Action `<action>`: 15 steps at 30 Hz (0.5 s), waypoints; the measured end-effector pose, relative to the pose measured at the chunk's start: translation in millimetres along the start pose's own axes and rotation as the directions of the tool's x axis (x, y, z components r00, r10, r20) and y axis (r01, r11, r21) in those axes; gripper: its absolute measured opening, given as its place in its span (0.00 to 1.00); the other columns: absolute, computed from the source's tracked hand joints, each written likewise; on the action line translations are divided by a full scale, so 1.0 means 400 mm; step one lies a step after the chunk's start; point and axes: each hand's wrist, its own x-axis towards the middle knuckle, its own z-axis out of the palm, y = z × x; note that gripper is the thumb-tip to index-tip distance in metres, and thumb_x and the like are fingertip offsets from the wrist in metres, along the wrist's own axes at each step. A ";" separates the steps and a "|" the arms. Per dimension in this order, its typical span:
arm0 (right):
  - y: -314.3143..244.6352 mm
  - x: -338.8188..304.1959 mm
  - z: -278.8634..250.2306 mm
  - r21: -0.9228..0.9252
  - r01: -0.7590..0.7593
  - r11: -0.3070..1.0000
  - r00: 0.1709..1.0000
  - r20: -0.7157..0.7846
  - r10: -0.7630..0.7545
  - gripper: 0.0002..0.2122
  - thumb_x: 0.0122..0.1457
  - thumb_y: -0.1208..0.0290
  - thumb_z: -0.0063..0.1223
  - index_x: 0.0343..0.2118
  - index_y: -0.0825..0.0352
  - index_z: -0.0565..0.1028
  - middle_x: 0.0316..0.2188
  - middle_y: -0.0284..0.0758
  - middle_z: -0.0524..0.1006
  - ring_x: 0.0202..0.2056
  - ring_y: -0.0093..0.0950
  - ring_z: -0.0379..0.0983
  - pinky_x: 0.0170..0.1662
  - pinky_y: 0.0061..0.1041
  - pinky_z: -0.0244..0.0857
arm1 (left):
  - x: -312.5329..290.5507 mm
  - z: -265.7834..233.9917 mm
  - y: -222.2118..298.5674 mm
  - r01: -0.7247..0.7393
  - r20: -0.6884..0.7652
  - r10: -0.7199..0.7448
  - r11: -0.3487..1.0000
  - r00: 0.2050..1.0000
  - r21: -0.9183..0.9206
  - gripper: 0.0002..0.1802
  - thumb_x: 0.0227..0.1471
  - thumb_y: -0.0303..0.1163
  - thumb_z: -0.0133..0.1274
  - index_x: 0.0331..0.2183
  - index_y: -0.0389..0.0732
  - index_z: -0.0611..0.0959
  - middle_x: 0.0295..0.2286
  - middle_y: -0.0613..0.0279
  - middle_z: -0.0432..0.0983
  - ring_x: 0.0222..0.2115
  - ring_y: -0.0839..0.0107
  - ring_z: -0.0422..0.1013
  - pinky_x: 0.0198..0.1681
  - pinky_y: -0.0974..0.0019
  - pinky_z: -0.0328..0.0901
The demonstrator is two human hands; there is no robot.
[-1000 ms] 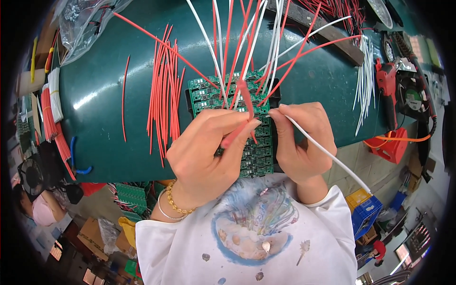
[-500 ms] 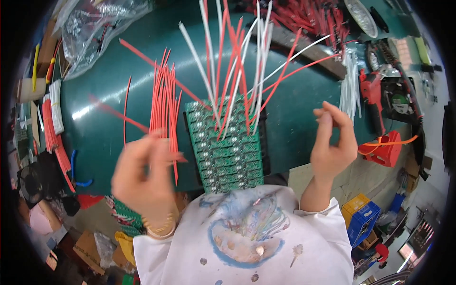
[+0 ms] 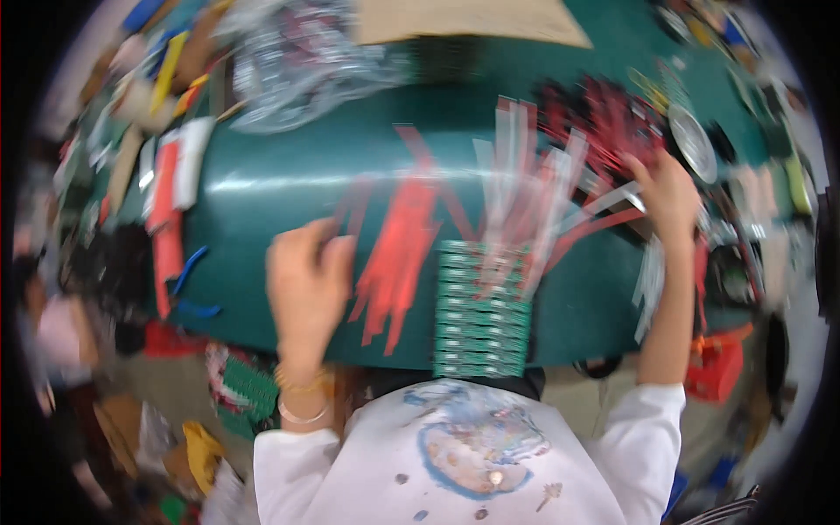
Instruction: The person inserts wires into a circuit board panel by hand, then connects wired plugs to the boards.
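My left hand (image 3: 306, 276) is over the green table, left of a loose bundle of red wires (image 3: 398, 245). Its fingers are curled and smeared by motion; a faint red wire (image 3: 356, 206) shows just past the fingertips, and whether it is held is unclear. Farther forward on the right, my right hand (image 3: 672, 197) reaches beside the tips of red and white wires. Those wires (image 3: 516, 184) fan up from a stacked panel of green circuit boards (image 3: 481, 337) in front of me. The right fingers are blurred too, so a grip cannot be made out.
Dark red wires (image 3: 604, 122) lie heaped at the far right, near an oval metal dish (image 3: 691, 144). A clear plastic bag (image 3: 302, 66) and a cardboard sheet (image 3: 472, 19) are at the back. White wires (image 3: 648, 284) lie right; blue-handled pliers (image 3: 188, 280) lie left.
The whole view has shifted. My right hand has moved forward to the wire tips by the dark red heap. My left hand has drawn left, off the red bundle it overlapped.
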 end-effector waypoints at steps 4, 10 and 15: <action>0.139 0.065 0.095 0.269 0.093 0.959 0.987 0.105 -0.125 0.18 0.54 0.57 0.56 0.29 0.71 0.71 0.27 0.48 0.74 0.30 0.48 0.70 0.33 0.41 0.62 | -0.031 0.053 0.035 -0.158 0.062 0.156 0.987 0.986 0.022 0.14 0.46 0.34 0.58 0.34 0.36 0.81 0.30 0.52 0.74 0.34 0.55 0.69 0.39 0.57 0.64; 0.259 0.112 0.126 0.647 -0.016 0.762 0.963 0.214 -0.162 0.15 0.58 0.68 0.55 0.18 0.71 0.70 0.15 0.24 0.64 0.20 0.14 0.55 0.23 0.20 0.48 | -0.059 0.075 0.054 -0.134 0.005 0.135 0.988 0.991 -0.078 0.14 0.50 0.38 0.56 0.36 0.38 0.80 0.30 0.54 0.71 0.31 0.57 0.68 0.38 0.58 0.63; 0.250 0.064 0.033 0.633 -0.099 0.768 0.988 0.152 0.002 0.10 0.58 0.69 0.54 0.28 0.72 0.76 0.20 0.25 0.69 0.25 0.14 0.62 0.27 0.17 0.54 | -0.050 0.051 0.021 -0.137 0.024 0.141 0.981 0.990 -0.136 0.14 0.51 0.38 0.55 0.37 0.39 0.79 0.30 0.55 0.71 0.32 0.57 0.68 0.38 0.58 0.63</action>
